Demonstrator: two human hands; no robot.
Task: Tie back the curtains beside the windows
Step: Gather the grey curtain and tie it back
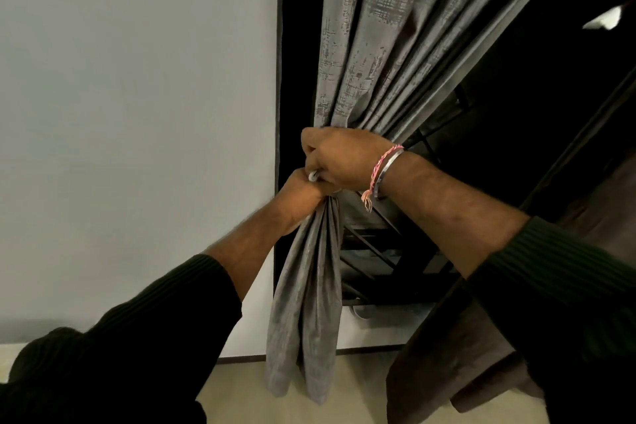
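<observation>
Grey curtain (347, 79) gripped by both hands (339, 162), white wall (137, 113), dark window (516, 113), beige floor (358, 389)

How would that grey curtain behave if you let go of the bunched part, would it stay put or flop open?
Probably flop open: the grey curtain hangs in soft folds and pinches in only where the left hand and right hand grip it. Below them it droops limp, so it seems floppy, not stiff. Its faint sheen hints it may slide through a loose grip.
</observation>
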